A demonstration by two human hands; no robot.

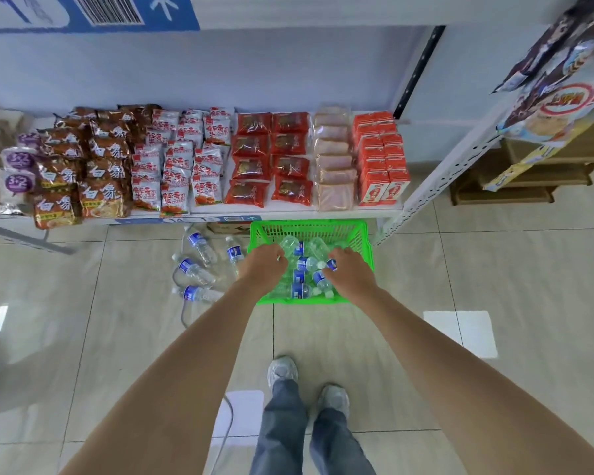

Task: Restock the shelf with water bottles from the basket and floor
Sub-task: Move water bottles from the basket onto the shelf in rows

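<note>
Water bottles (304, 274) fill green basket (359, 234) on floor (494, 269); more lie beside its left edge. My left grip (263, 265) and right grip (348, 269) reach in; closure on bottles: cannot tell.

Both arms stretch forward and down; left hand (263, 265) and right hand (348, 269) knuckles-up, fingers curled.

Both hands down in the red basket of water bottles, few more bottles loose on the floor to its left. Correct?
Wrong on one point: the basket is green, not red, as the head view shows. The rest holds: the left hand and right hand are down in it among the water bottles, and more loose bottles lie on the floor to its left.
</note>
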